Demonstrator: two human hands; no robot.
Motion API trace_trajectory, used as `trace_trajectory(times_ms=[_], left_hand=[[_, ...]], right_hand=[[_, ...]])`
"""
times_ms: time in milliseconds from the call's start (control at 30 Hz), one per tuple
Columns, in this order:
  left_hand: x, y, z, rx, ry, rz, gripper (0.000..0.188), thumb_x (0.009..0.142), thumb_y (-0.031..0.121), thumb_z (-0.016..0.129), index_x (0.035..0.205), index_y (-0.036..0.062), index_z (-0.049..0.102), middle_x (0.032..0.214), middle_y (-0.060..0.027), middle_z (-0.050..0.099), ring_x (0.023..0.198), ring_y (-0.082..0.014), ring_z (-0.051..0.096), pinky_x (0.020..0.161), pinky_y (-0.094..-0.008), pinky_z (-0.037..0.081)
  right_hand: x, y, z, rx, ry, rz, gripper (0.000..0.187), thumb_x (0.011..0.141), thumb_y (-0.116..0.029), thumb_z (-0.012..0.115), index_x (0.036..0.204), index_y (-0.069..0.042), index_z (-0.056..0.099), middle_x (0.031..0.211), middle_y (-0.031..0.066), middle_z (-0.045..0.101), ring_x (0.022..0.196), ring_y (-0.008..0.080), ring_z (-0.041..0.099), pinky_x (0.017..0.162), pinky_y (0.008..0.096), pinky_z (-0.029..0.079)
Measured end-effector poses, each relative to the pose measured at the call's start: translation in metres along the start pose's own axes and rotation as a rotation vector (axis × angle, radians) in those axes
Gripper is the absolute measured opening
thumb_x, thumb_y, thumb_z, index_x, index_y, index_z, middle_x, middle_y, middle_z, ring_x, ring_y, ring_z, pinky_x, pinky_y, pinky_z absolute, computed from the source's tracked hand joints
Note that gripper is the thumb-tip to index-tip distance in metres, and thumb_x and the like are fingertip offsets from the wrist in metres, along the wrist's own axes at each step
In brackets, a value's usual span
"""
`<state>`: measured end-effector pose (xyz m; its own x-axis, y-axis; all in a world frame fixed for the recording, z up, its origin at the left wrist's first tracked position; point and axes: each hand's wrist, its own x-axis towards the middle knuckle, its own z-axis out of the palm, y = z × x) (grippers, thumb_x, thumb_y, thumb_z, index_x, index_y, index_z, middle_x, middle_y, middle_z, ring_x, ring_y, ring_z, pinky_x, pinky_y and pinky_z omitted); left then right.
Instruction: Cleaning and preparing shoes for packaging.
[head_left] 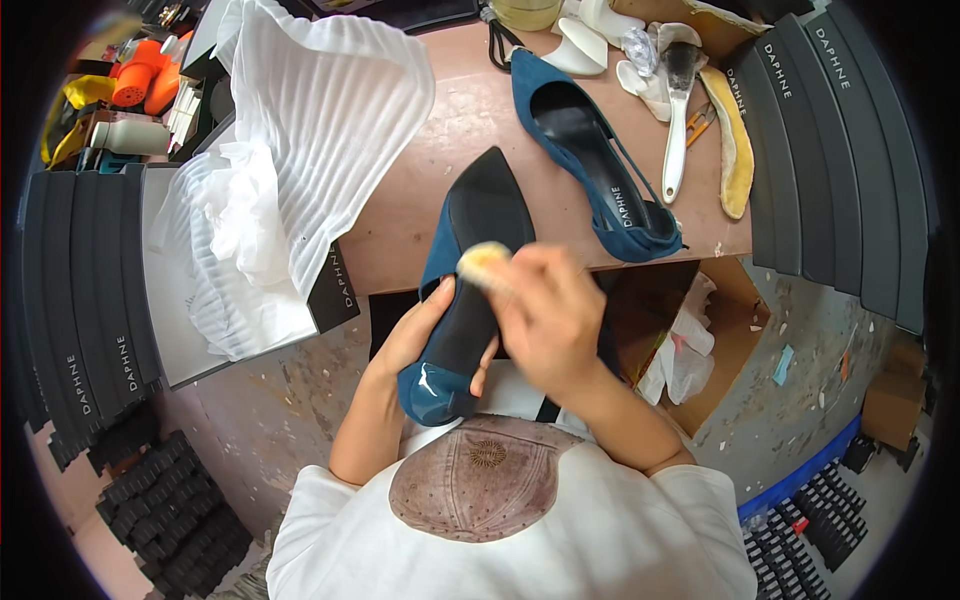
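- Blue pointed-toe shoe (pixel 458 320) held sole up at the near edge of the pinkish table (pixel 410 200); toe pointed away over the tabletop, glossy blue heel turned toward the body.
- Shoe gripped by the left hand (pixel 410 335); it is wrapped around the rear half, with digits seen on both sides.
- Pale yellow pad (pixel 484 262) pinched in the fingers of the right hand (pixel 555 310), held at the black sole near mid-length; hand and pad blurred, so firm contact cannot be told.
- Second blue shoe (pixel 625 200), a slingback, laid upright on the table, to the right of and beyond the first.
- White-handled brush (pixel 676 130), orange-handled snips (pixel 702 122) and a curved yellow strip (pixel 736 150) seen farther right.
- White pleated wrapping (pixel 330 100) heaped at left, spilled over an open shoe box (pixel 335 290).
- Dark grey box lids stacked on the left (pixel 90 300) and right (pixel 835 150).
- Open brown carton (pixel 738 340) placed below the table, right side; white wrapping contained.
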<state>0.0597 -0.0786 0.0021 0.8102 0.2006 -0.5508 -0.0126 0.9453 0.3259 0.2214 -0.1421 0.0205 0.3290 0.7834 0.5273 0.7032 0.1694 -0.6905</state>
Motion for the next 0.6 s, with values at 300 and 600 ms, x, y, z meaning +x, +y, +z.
trace_trajectory(times_ms=[300, 600], left_hand=[[-0.018, -0.011, -0.002, 0.108, -0.049, 0.079, 0.058, 0.092, 0.050, 0.043, 0.103, -0.0068, 0.050, 0.079, -0.0201, 0.060, 0.056, -0.0303, 0.063, 0.051, -0.0382, 0.054], [-0.026, -0.005, 0.000, 0.215, -0.085, 0.061, 0.062, 0.091, 0.051, 0.044, 0.107, -0.0081, 0.049, 0.080, -0.0191, 0.060, 0.059, -0.0285, 0.064, 0.052, -0.0359, 0.054]], right_hand=[[0.012, -0.011, -0.011, 0.201, -0.130, -0.024, 0.021, 0.066, -0.003, 0.069, 0.085, -0.009, 0.064, 0.078, 0.0038, 0.054, 0.072, 0.0221, 0.055, 0.058, 0.0331, 0.047], [0.017, -0.006, -0.015, 0.278, -0.009, -0.010, 0.021, 0.073, 0.000, 0.067, 0.093, -0.006, 0.063, 0.085, 0.0089, 0.057, 0.071, 0.0276, 0.060, 0.059, 0.0332, 0.049]])
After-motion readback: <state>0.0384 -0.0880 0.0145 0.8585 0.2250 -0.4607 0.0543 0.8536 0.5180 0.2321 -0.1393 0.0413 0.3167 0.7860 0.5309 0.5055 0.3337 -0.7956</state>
